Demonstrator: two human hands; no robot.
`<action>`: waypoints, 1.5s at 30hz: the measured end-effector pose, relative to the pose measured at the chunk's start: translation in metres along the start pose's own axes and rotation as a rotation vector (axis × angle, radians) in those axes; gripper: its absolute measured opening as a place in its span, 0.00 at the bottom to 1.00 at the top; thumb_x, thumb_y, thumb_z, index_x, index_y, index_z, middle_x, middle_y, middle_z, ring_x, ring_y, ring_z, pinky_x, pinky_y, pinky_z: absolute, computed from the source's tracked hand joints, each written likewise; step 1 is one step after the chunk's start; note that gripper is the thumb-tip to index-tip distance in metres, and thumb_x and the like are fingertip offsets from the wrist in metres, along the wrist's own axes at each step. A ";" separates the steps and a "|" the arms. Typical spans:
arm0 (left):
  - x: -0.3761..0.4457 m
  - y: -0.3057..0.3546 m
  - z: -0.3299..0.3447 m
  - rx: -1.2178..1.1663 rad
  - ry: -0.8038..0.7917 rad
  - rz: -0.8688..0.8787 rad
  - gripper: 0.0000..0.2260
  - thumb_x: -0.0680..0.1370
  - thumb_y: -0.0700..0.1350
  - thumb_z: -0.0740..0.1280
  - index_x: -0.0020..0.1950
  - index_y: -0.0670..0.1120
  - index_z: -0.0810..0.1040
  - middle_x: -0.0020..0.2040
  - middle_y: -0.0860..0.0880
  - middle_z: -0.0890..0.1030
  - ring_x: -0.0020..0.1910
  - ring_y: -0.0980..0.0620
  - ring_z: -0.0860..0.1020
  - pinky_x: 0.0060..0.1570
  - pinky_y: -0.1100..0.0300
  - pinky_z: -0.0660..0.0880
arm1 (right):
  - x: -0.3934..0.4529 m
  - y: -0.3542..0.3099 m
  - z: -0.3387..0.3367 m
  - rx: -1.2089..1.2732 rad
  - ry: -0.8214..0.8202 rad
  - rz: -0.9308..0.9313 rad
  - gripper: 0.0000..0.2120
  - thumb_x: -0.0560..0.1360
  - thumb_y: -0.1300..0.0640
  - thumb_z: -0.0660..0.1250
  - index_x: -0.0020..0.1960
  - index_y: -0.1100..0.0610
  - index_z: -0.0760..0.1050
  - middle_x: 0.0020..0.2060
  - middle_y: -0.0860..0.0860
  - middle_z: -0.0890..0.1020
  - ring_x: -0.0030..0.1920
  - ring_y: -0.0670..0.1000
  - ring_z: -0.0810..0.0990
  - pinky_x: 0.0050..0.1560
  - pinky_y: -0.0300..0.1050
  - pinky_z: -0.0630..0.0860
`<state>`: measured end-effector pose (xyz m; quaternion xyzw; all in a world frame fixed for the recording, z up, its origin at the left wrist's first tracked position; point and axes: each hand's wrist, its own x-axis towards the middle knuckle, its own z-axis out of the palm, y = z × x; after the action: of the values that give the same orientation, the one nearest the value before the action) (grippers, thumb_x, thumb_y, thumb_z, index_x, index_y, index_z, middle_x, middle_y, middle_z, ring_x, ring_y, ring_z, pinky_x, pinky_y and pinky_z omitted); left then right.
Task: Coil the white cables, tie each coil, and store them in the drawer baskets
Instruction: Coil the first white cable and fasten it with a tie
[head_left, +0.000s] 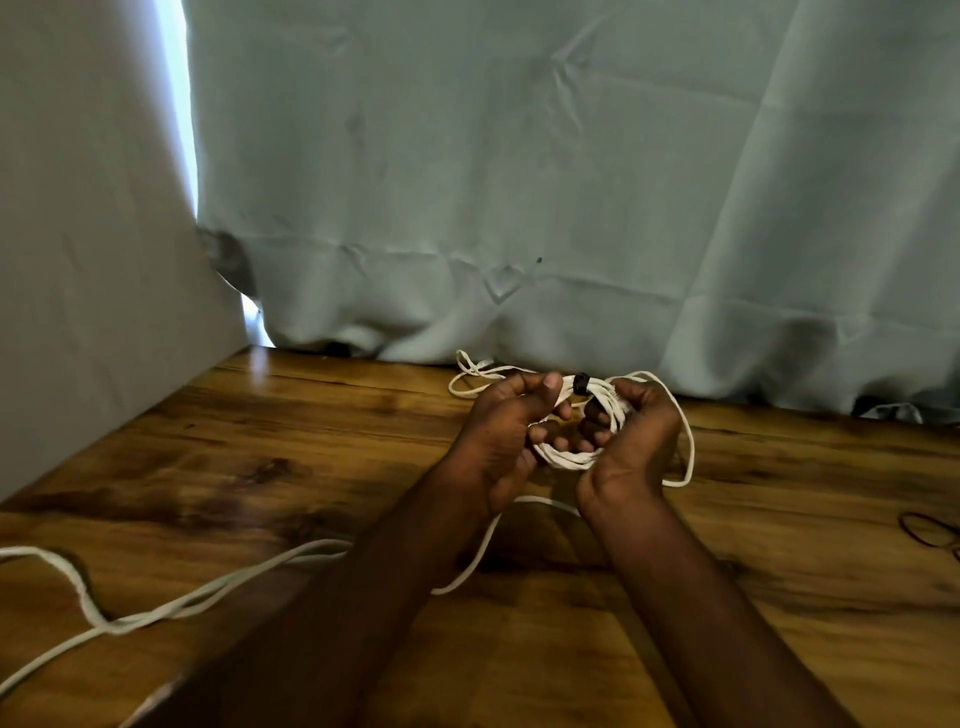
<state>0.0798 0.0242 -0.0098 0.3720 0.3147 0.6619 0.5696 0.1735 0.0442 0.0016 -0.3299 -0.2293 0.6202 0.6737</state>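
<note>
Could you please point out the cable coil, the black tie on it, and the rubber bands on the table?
cable coil (569, 460): head view, lower strands between the hands.
black tie (581, 384): head view, its middle atop the coil.
rubber bands (930, 530): head view, dark loops at right edge.

No readable text or labels, as far as visible.

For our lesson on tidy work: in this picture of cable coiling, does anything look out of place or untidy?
Yes. Both hands, left hand and right hand, grip a small white coil, but a long loose tail trails uncoiled across the wooden table to its left edge. Another loose cable lies by the curtain.
</note>
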 end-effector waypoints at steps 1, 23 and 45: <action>-0.001 -0.001 0.003 -0.050 -0.014 -0.017 0.06 0.84 0.40 0.62 0.50 0.39 0.74 0.36 0.44 0.76 0.21 0.57 0.70 0.26 0.63 0.73 | 0.000 -0.002 0.000 -0.032 0.020 -0.055 0.08 0.74 0.57 0.61 0.38 0.56 0.72 0.27 0.52 0.73 0.21 0.51 0.68 0.22 0.36 0.65; 0.007 0.031 -0.032 0.190 0.353 0.154 0.09 0.78 0.31 0.69 0.56 0.38 0.83 0.50 0.38 0.87 0.50 0.40 0.86 0.47 0.44 0.84 | -0.003 0.008 0.000 -0.465 -0.445 -0.393 0.12 0.84 0.55 0.65 0.60 0.61 0.81 0.48 0.59 0.87 0.47 0.54 0.87 0.48 0.48 0.84; 0.005 0.046 -0.037 -0.059 0.100 -0.057 0.05 0.80 0.43 0.70 0.53 0.44 0.82 0.45 0.42 0.85 0.49 0.44 0.85 0.57 0.44 0.80 | 0.005 0.005 -0.004 -0.224 -0.339 -0.170 0.15 0.77 0.64 0.72 0.63 0.62 0.80 0.41 0.54 0.88 0.41 0.51 0.86 0.42 0.44 0.84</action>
<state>0.0241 0.0228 0.0107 0.3126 0.3337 0.6721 0.5825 0.1731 0.0489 -0.0054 -0.2731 -0.4338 0.5785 0.6344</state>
